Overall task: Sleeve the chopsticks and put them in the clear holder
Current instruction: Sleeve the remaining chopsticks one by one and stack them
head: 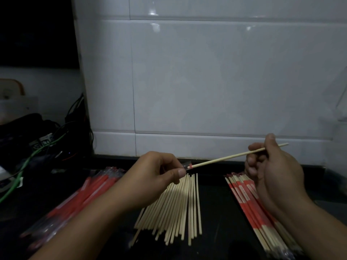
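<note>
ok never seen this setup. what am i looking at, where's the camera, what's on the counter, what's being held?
No machine here: one head-worn camera looks down at a person's two bare hands. The left hand pinches the open end of a sleeve. The right hand holds a bare chopstick whose tip is just entering the sleeve. On the dark counter lie empty red sleeves at left, loose chopsticks in the middle and sleeved ones at right. Cables sit far left.

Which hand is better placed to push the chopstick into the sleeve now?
Right. The right hand grips the chopstick near its far end; the left hand only pinches the sleeve at its tip.
</note>
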`<state>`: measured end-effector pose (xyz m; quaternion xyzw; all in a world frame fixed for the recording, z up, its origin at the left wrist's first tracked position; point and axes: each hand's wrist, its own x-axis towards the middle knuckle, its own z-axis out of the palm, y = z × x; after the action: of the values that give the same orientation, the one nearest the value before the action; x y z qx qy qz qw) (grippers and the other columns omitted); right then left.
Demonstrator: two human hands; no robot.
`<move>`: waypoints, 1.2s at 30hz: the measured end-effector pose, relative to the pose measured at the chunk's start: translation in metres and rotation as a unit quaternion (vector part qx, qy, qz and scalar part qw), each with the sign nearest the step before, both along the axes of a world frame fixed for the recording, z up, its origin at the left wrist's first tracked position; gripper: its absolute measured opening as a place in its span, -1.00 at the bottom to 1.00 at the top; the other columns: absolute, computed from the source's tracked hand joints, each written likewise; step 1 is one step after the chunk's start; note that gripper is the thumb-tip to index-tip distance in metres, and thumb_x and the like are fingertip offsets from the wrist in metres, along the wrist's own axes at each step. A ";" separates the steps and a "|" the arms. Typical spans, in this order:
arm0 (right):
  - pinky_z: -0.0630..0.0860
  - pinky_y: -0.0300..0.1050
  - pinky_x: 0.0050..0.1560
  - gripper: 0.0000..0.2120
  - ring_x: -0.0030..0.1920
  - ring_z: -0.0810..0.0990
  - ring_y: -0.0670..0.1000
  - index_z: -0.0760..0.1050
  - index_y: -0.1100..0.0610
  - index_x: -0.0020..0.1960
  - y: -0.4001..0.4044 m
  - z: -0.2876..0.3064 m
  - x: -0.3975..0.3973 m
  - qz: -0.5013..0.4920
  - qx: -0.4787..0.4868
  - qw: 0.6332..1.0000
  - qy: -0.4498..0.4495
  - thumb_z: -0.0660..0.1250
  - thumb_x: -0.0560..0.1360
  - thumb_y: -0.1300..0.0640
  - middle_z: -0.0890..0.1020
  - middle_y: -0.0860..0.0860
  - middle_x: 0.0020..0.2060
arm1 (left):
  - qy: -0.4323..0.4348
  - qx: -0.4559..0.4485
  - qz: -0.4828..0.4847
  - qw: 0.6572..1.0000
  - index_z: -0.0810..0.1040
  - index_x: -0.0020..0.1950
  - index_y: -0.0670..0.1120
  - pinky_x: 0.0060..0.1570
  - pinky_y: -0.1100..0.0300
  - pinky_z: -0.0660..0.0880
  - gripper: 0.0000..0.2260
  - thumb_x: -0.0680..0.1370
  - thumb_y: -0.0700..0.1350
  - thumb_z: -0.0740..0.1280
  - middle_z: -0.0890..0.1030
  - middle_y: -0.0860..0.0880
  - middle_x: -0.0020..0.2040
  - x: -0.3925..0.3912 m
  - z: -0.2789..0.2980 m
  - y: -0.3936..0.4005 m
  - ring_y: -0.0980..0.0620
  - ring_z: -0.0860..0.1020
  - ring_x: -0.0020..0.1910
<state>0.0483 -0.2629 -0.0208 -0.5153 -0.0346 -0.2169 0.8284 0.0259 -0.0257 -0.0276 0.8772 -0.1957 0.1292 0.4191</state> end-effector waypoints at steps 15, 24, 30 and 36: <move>0.54 -0.17 -0.36 -0.49 -0.36 0.64 0.08 0.26 -0.03 0.37 0.028 -0.020 -0.011 0.031 -0.244 0.967 -0.071 0.31 0.54 0.34 0.65 0.18 -0.26 | 0.005 0.018 0.020 1.000 0.65 -0.11 0.08 -0.30 0.25 0.47 -0.90 0.56 0.05 0.38 0.66 0.13 -0.28 0.000 -0.001 -0.001 0.26 0.51 -0.37; 0.52 -0.19 -0.32 -0.45 -0.38 0.60 0.02 0.46 -0.05 0.31 0.035 -0.028 -0.020 0.068 -0.330 0.935 -0.110 0.20 0.52 0.50 0.65 0.05 -0.21 | 0.004 0.014 0.033 0.999 0.65 -0.12 0.08 -0.31 0.27 0.43 -0.89 0.56 0.06 0.38 0.67 0.15 -0.27 0.003 -0.003 -0.002 0.27 0.54 -0.37; 0.54 -0.20 -0.33 -0.30 -0.38 0.61 0.06 0.13 -0.04 0.51 0.034 -0.024 -0.018 0.006 -0.234 0.967 -0.105 0.18 0.53 0.49 0.62 0.08 -0.20 | -0.002 0.004 0.036 0.999 0.65 -0.16 0.07 -0.36 0.29 0.40 -0.87 0.56 0.05 0.38 0.65 0.10 -0.31 0.003 -0.003 -0.001 0.27 0.48 -0.42; 0.56 -0.22 -0.27 -0.49 -0.35 0.61 0.04 0.37 0.11 0.43 0.039 -0.021 -0.030 0.154 -0.315 0.935 -0.044 0.20 0.54 0.45 0.66 0.14 -0.22 | -0.007 0.019 0.039 0.999 0.64 -0.12 0.08 -0.36 0.40 0.35 -0.90 0.56 0.05 0.39 0.64 0.17 -0.32 0.002 -0.004 -0.004 0.32 0.51 -0.39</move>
<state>0.0184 -0.2240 -0.0421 -0.7285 -0.2162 -0.0871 0.6442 0.0284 -0.0294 -0.0315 0.8907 -0.1672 0.1482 0.3960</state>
